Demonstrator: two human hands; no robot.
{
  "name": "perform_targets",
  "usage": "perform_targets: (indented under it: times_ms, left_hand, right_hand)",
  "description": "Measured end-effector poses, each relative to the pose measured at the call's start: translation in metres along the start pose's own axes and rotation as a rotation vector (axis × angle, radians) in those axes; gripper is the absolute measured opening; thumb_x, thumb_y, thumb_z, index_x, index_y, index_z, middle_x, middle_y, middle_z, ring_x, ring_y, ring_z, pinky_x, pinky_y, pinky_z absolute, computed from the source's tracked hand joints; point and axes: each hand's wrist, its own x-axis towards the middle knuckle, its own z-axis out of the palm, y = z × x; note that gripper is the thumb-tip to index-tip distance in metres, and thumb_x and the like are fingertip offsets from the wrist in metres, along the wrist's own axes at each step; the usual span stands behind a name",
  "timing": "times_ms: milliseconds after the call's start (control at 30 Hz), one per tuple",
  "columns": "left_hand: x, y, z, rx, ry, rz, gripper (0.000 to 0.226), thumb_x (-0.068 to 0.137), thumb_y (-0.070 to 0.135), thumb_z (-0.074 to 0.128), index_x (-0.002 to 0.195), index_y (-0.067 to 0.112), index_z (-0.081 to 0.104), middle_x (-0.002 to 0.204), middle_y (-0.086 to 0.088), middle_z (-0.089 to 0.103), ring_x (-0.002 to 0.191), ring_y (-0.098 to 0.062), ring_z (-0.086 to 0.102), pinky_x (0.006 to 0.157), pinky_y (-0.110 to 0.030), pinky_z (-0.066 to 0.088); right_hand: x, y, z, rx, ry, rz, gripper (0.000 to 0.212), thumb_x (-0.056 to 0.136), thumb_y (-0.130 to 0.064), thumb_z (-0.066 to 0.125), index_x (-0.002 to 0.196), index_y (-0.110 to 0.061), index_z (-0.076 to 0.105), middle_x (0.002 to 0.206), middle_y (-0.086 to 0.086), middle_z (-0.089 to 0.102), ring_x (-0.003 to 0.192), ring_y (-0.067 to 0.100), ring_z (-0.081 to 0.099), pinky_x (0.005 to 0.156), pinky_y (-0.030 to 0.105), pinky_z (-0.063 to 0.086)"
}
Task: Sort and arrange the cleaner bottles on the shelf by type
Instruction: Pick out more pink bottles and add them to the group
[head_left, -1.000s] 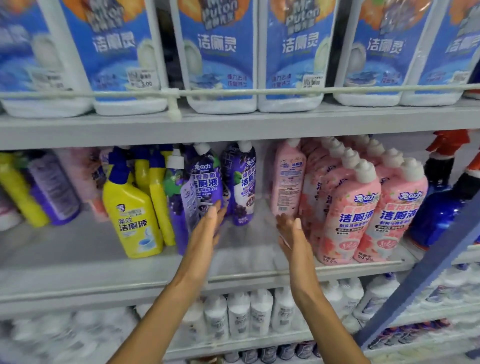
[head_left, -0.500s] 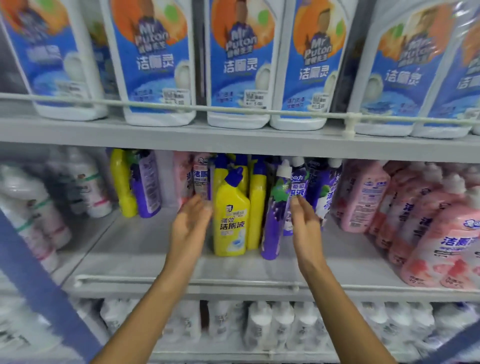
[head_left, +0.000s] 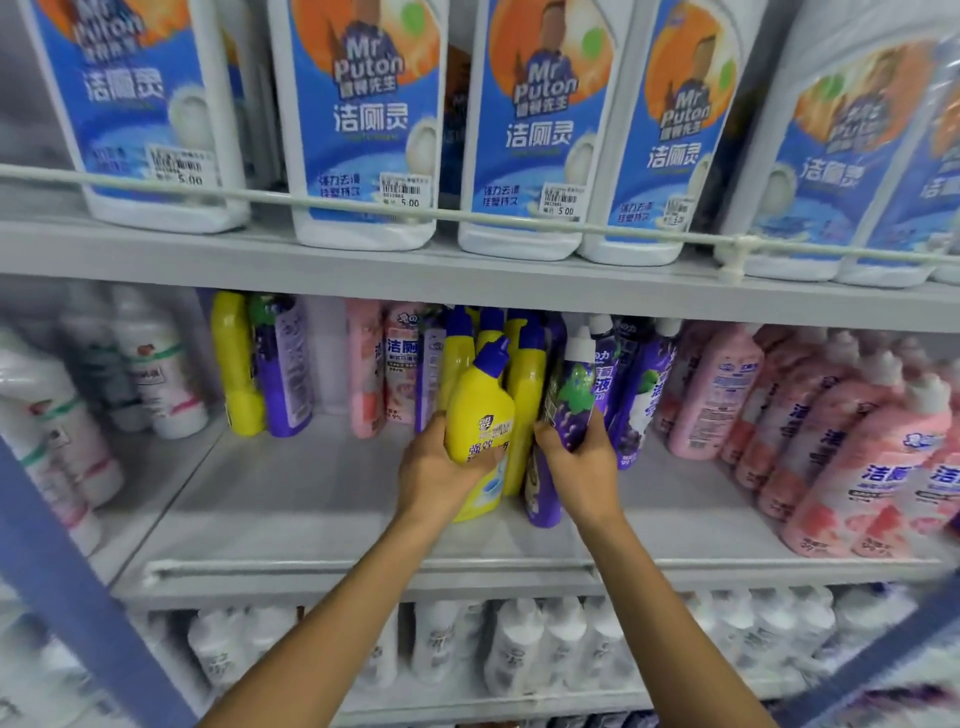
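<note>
Reaching onto the middle shelf (head_left: 311, 499), the left grip (head_left: 434, 475) curls round a yellow bottle (head_left: 480, 410) while the right grip (head_left: 584, 467) curls round the purple bottle (head_left: 574, 397) just beside it, other cleaner bottles (head_left: 527, 384) standing close behind.

the grey middle shelf (head_left: 322, 509) carries a yellow bottle (head_left: 479, 408) and a purple bottle (head_left: 571, 402) at front centre, more yellow and purple ones just behind them, pink bottles (head_left: 857, 467) crowded along the right, and a few mixed ones at back left.
</note>
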Motion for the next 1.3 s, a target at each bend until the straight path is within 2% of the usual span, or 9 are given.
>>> perform_targets:
  times_ms: [67, 200, 300, 400, 467, 633, 1000, 1233, 1300]
  left_hand:
    - [-0.005, -0.006, -0.002, -0.057, -0.002, 0.023, 0.07, 0.053, 0.067, 0.079, 0.109, 0.026, 0.067, 0.1, 0.005, 0.076, 0.09, -0.017, 0.073, 0.082, -0.043, 0.061]
    - [-0.016, -0.01, -0.02, -0.055, 0.044, 0.042, 0.067, 0.057, 0.061, 0.08, 0.112, 0.025, 0.068, 0.101, 0.007, 0.077, 0.089, -0.011, 0.073, 0.082, -0.041, 0.061]
    - [-0.018, -0.016, -0.043, -0.036, 0.086, 0.04, 0.065, 0.061, 0.06, 0.082, 0.114, 0.026, 0.067, 0.103, 0.009, 0.077, 0.091, -0.011, 0.073, 0.083, -0.041, 0.061]
    - [-0.023, -0.024, -0.071, -0.026, 0.142, 0.014, 0.047, 0.073, 0.038, 0.09, 0.112, 0.024, 0.066, 0.101, 0.008, 0.076, 0.088, -0.007, 0.073, 0.081, -0.037, 0.06]
    - [-0.023, -0.032, -0.094, 0.001, 0.211, -0.01, 0.042, 0.078, 0.031, 0.088, 0.112, 0.024, 0.065, 0.101, 0.009, 0.075, 0.087, -0.005, 0.072, 0.079, -0.034, 0.059]
    - [-0.014, -0.048, -0.148, 0.156, 0.422, -0.072, 0.055, 0.067, 0.056, 0.078, 0.108, 0.022, 0.066, 0.096, 0.003, 0.075, 0.087, -0.022, 0.071, 0.079, -0.04, 0.057]
    - [0.007, -0.068, -0.198, 0.316, 0.681, -0.162, 0.058, 0.085, 0.044, 0.079, 0.119, 0.005, 0.054, 0.113, -0.026, 0.067, 0.104, -0.048, 0.062, 0.09, -0.053, 0.051]
    - [-0.007, -0.063, -0.189, 0.219, 0.621, -0.18, 0.056, 0.088, 0.04, 0.076, 0.125, 0.008, 0.049, 0.123, -0.018, 0.063, 0.114, -0.042, 0.059, 0.089, -0.045, 0.046]
    - [-0.018, -0.054, -0.18, 0.162, 0.634, -0.086, 0.057, 0.089, 0.044, 0.075, 0.13, 0.015, 0.047, 0.124, -0.01, 0.063, 0.114, -0.035, 0.06, 0.091, -0.044, 0.048]
  right_hand:
    - [0.001, 0.005, -0.003, -0.021, -0.008, 0.015, 0.032, 0.09, -0.011, 0.073, 0.119, -0.012, 0.06, 0.099, -0.005, 0.071, 0.08, -0.012, 0.062, 0.069, 0.0, 0.042]
    - [0.003, 0.007, -0.008, -0.049, -0.037, 0.012, 0.022, 0.091, -0.012, 0.072, 0.103, -0.011, 0.055, 0.083, -0.005, 0.064, 0.068, -0.013, 0.058, 0.062, 0.004, 0.041]
    - [0.006, 0.009, -0.01, -0.037, -0.044, -0.023, 0.028, 0.091, -0.017, 0.073, 0.113, -0.011, 0.055, 0.092, -0.004, 0.067, 0.078, -0.008, 0.06, 0.067, 0.008, 0.043]
    - [0.008, 0.012, -0.009, 0.005, -0.064, -0.046, 0.033, 0.093, -0.017, 0.073, 0.12, -0.009, 0.055, 0.097, -0.001, 0.068, 0.084, 0.008, 0.064, 0.076, 0.025, 0.046]
    - [0.008, 0.014, -0.008, 0.03, -0.069, -0.058, 0.034, 0.093, -0.015, 0.072, 0.122, -0.01, 0.054, 0.095, -0.003, 0.067, 0.084, 0.009, 0.063, 0.078, 0.027, 0.045]
    - [0.01, 0.016, -0.005, 0.107, -0.093, -0.047, 0.037, 0.095, -0.011, 0.07, 0.128, -0.01, 0.053, 0.097, -0.007, 0.067, 0.086, 0.001, 0.063, 0.082, 0.026, 0.046]
    - [0.012, 0.016, -0.007, 0.173, -0.146, -0.059, 0.041, 0.095, -0.015, 0.072, 0.131, -0.014, 0.052, 0.11, 0.0, 0.07, 0.1, 0.021, 0.068, 0.094, 0.038, 0.053]
    - [0.011, 0.015, -0.007, 0.181, -0.136, -0.062, 0.044, 0.095, -0.017, 0.072, 0.134, -0.013, 0.052, 0.121, 0.008, 0.069, 0.107, 0.026, 0.066, 0.092, 0.034, 0.052]
    - [0.012, 0.015, -0.007, 0.185, -0.141, -0.054, 0.045, 0.095, -0.018, 0.072, 0.135, -0.013, 0.052, 0.123, 0.009, 0.068, 0.108, 0.026, 0.066, 0.09, 0.032, 0.05]
